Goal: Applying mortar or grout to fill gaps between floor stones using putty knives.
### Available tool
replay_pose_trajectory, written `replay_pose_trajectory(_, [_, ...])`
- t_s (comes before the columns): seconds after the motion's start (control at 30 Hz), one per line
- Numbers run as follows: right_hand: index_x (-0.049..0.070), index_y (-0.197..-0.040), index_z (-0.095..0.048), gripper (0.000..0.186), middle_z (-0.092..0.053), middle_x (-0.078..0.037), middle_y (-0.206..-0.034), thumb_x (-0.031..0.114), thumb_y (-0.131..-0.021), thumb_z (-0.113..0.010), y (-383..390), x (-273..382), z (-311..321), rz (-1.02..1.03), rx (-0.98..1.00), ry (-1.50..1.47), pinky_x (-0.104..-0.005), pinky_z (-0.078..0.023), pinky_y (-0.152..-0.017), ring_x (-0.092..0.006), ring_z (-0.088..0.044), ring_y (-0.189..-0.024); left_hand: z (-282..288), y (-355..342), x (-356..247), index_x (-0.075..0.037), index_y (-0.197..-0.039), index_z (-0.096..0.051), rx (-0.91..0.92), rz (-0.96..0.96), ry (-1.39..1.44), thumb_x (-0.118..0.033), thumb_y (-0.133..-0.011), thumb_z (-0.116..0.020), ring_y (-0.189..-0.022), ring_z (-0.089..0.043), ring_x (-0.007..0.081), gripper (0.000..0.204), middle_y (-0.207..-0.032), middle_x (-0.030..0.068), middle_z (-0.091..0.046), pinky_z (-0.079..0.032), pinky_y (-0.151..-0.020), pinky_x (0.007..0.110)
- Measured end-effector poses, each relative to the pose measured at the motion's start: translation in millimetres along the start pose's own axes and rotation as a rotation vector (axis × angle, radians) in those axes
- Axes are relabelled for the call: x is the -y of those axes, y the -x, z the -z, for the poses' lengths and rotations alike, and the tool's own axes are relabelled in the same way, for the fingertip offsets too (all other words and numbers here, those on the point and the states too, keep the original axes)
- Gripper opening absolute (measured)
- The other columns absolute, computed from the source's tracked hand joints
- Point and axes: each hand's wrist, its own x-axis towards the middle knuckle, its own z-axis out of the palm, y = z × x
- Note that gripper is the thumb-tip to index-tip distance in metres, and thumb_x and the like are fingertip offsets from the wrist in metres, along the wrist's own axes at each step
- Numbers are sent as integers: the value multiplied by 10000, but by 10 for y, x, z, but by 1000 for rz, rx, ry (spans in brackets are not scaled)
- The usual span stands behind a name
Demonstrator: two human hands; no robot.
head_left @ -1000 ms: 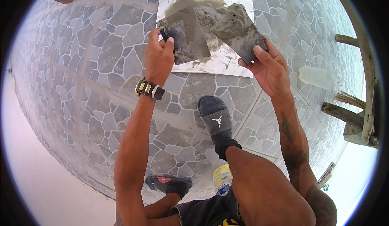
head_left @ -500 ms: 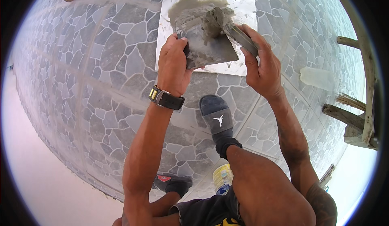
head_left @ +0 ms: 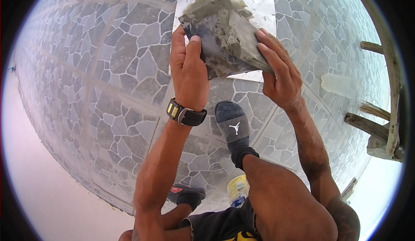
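Note:
My left hand (head_left: 190, 76) grips a dark, flat rectangular plate (head_left: 208, 46) by its left edge, thumb on top. Grey wet mortar smears its surface. In my right hand (head_left: 283, 74) is a flat spreader blade (head_left: 253, 44) coated in the same mortar, held along its right side. The blade lies tilted over the plate, and a thick ridge of mortar (head_left: 232, 35) sits along its left edge. Both are above a white board (head_left: 261, 7) on the floor, which has grey mortar smeared on it. My right fingertips rest on the blade's upper face; its underside is hidden.
Stone-patterned tiles (head_left: 125, 68) cover the floor. My sandalled foot (head_left: 231, 118) is just below the board. A yellow-and-white bucket (head_left: 237, 190) stands by my leg. To the right are a translucent bottle (head_left: 337, 84), wooden posts (head_left: 367, 126) and broom-like bristles (head_left: 375, 110).
The blade has moved left and flattened over the plate, its mortar now spread in a ridge. My left hand has shifted slightly right, and the plate's far edge now shows more.

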Motion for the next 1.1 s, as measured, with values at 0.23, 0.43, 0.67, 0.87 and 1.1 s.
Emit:
replay_pose_trajectory(0.23, [62,-1296,-559,595,-571,-155,-1346,-152,-742,-594,-22,-58,21,59,-58,29,-436,-473,-1052,-347,-543,-1256,-160,57,-56,-46,-1339,-455,-122,-104,50,-116,-1020,-415,-817,-506,29,329,-985,-21,-602,-455,-747,232])
replay_pose_trajectory(0.43, [65,-1313,-552,598,-574,-154,-1343,-147,-757,-602,46,-83,63,21,-47,79,-431,-479,-1045,-345,-544,-1255,-61,77,21,-40,-1325,-474,-40,-148,11,-105,-1018,-411,-822,-473,15,320,-989,-38,-581,-431,-738,212])
replay_pose_trajectory(0.67, [55,-1307,-558,591,-573,-148,-1345,-159,-757,-586,86,-112,22,25,-50,79,-427,-482,-1042,-340,-543,-1257,-3,81,72,-10,-1300,-472,-55,-165,7,-104,-1008,-414,-1024,-629,144,312,-1176,90,-625,-529,-865,310])
replay_pose_trajectory(0.87, [55,-1300,-561,574,-578,-147,-1337,-161,-769,-580,229,-188,-8,-77,-15,181,-415,-493,-1024,-319,-553,-1250,16,99,89,-17,-1300,-480,-70,-118,-1,-113,-1007,-419,-1004,-634,139,315,-1168,82,-630,-530,-839,299])
replay_pose_trajectory(1.1, [54,-1280,-571,454,-617,-139,-1273,-95,-852,-561,417,-314,-39,-271,115,268,-391,-525,-930,-316,-612,-1157,-9,7,62,-35,-1284,-502,-132,-77,-93,-119,-998,-443,-684,-335,9,303,-791,-87,-454,-321,-602,203])
